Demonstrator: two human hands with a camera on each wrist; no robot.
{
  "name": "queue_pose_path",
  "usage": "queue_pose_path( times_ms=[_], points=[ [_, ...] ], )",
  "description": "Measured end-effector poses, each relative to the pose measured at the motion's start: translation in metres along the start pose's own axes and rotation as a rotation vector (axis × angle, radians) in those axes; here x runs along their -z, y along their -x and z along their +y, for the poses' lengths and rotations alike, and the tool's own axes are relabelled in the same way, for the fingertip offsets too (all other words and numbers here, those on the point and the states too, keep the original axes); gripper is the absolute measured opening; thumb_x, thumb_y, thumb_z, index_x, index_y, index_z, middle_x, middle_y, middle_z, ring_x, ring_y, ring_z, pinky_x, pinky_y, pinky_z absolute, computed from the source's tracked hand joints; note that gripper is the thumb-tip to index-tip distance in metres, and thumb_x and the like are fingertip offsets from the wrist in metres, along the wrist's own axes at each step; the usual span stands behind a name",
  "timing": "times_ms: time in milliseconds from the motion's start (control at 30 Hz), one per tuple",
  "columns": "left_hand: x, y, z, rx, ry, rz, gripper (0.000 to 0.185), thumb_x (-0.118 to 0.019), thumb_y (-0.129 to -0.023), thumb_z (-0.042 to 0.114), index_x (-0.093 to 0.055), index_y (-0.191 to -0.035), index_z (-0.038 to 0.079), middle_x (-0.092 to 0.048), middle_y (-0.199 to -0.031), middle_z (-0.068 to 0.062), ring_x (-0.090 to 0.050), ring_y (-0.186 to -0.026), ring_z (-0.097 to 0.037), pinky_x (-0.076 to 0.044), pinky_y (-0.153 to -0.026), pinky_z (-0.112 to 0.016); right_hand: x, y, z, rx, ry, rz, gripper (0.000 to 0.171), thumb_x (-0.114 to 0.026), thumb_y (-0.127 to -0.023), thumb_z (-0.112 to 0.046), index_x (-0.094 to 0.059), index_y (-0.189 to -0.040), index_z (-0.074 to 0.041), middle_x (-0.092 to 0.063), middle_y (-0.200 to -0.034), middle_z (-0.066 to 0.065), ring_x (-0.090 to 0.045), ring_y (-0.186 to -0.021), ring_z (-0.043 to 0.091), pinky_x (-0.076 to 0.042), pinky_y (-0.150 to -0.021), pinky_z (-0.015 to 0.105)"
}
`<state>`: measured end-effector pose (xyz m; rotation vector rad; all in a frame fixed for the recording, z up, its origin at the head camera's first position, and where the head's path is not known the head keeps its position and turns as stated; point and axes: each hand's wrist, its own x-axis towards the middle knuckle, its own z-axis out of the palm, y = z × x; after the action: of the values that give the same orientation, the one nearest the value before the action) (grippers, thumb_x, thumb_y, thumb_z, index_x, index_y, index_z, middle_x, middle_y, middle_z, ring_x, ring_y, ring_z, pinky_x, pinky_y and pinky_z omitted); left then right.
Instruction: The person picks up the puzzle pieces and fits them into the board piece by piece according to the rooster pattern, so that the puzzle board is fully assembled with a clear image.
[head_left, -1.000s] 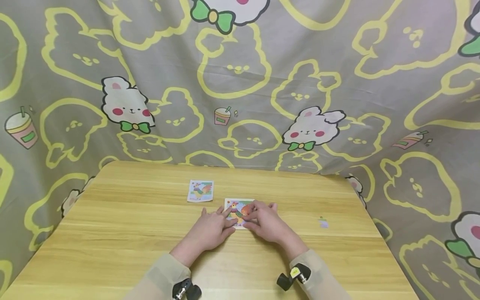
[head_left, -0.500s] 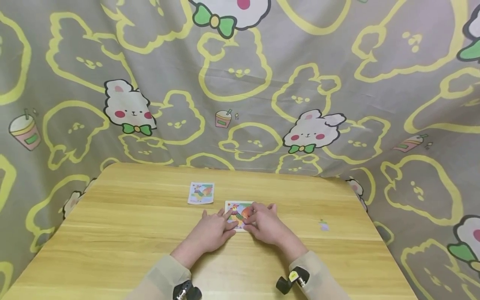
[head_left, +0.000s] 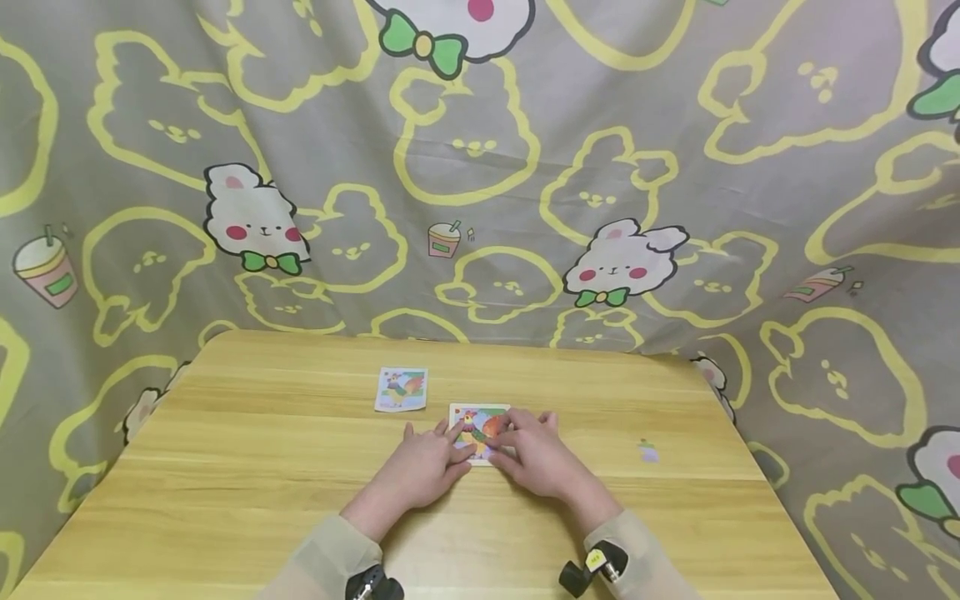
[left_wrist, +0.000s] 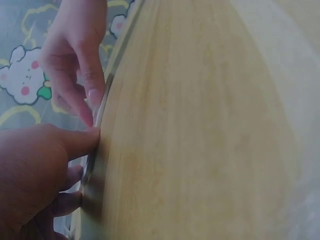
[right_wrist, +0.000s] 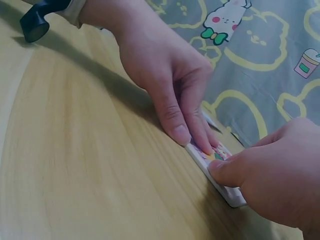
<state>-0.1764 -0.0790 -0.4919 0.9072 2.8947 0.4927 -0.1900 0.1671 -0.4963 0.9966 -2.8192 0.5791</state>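
The puzzle board lay flat on the wooden table, near the middle, and both of my hands were on it. My left hand rested with straight fingers pressing down on the board's left part; in the right wrist view those fingertips sat on its near edge. My right hand had its fingers bent over the right side, the thumb pushed against the board's rim, so I judged it was gripping that edge rather than lying loose. A second picture card lay apart, just beyond and to the left. To do this well, I judged the left fingers had to hold the board still while the right worked with small, even pressure, so nothing slid or lifted.
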Motion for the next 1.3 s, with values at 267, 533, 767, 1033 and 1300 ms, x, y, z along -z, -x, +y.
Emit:
queue_pose_path(
  times_ms=[267, 533, 767, 1033, 1300],
  points=[
    [-0.001, 0.000, 0.000, -0.004, -0.009, -0.002, 0.035, -0.064, -0.107, 0.036, -0.074, -0.138, 0.022, -0.053, -0.156, -0.013, -0.049, -0.142, -0.044, -0.031, -0.100, -0.086, 0.015, 0.016, 0.012, -0.033, 0.000, 0.026, 0.034, -0.080, -0.097, -0.031, -0.079, -0.127, -0.013, -0.061, -0.121, -0.001, -0.057, -0.109, 0.015, -0.024, -0.094, 0.051],
    [-0.002, 0.000, 0.001, -0.003, 0.011, -0.002, 0.035, -0.066, -0.106, 0.036, -0.075, -0.136, 0.021, -0.052, -0.157, -0.012, -0.049, -0.142, -0.045, -0.031, -0.101, -0.086, 0.032, 0.040, 0.033, -0.108, -0.008, 0.057, 0.035, -0.081, -0.097, -0.028, -0.078, -0.126, -0.009, -0.062, -0.121, -0.001, -0.060, -0.110, 0.017, -0.023, -0.095, 0.051],
    [-0.001, 0.001, 0.000, 0.000, 0.022, 0.004, 0.034, -0.067, -0.105, 0.035, -0.076, -0.134, 0.020, -0.054, -0.156, -0.012, -0.050, -0.141, -0.044, -0.032, -0.101, -0.086, 0.047, 0.070, 0.061, -0.163, -0.060, 0.108, 0.036, -0.081, -0.096, -0.024, -0.076, -0.128, -0.008, -0.063, -0.122, -0.001, -0.061, -0.108, 0.019, -0.024, -0.091, 0.049],
    [0.000, -0.001, 0.000, -0.001, 0.032, 0.007, 0.034, -0.067, -0.105, 0.036, -0.076, -0.134, 0.021, -0.054, -0.156, -0.011, -0.050, -0.141, -0.045, -0.032, -0.100, -0.086, 0.058, 0.107, 0.089, -0.214, -0.080, 0.152, 0.040, -0.083, -0.094, -0.021, -0.074, -0.128, -0.003, -0.065, -0.119, 0.002, -0.061, -0.095, 0.021, -0.022, -0.087, 0.047],
    [0.001, -0.002, -0.003, 0.008, 0.051, 0.009, 0.033, -0.068, -0.105, 0.036, -0.077, -0.133, 0.021, -0.054, -0.156, -0.010, -0.050, -0.142, -0.045, -0.032, -0.101, -0.086, 0.073, 0.130, 0.112, -0.246, -0.109, 0.125, 0.049, -0.086, -0.090, -0.021, -0.071, -0.132, -0.001, -0.064, -0.126, 0.009, -0.064, -0.105, 0.031, -0.022, -0.091, 0.054]
  ],
)
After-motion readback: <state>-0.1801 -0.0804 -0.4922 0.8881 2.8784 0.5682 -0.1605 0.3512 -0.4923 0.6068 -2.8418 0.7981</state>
